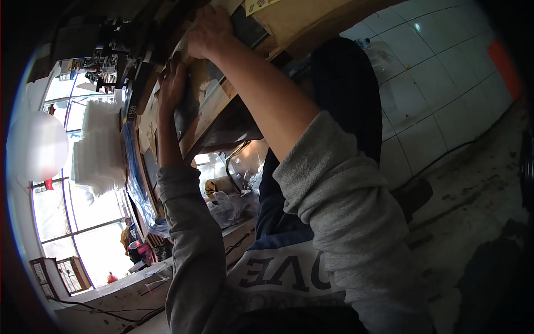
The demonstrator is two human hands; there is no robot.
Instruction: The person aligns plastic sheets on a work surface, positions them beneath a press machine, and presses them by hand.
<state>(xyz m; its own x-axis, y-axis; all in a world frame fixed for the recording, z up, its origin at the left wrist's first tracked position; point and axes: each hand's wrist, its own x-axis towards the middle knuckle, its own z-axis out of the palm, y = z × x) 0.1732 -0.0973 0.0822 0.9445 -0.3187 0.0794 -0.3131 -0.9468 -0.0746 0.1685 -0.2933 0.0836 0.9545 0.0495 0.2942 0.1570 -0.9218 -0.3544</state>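
Observation:
Both my arms, in rolled-up grey sleeves, reach up to a worn worktable [203, 119] under a dark machine [125, 53]. My left hand [172, 86] rests on the tabletop close to the machine, its fingers stretched out and slightly apart in shadow. Farther along the table, my right hand [210, 34] is closed, with its fingers bent downward. Its fingertips and whatever lies under them are hidden. Beside the right hand is a dark flat surface [245, 28], with a brown board or sheet [306, 22] farther right.
A white stack of sheets [100, 147] and a round white object [39, 146] stand by the bright window at left. Plastic bags [225, 206] lie beneath the table. At right are a tiled floor [428, 72] and a dark cable [439, 161].

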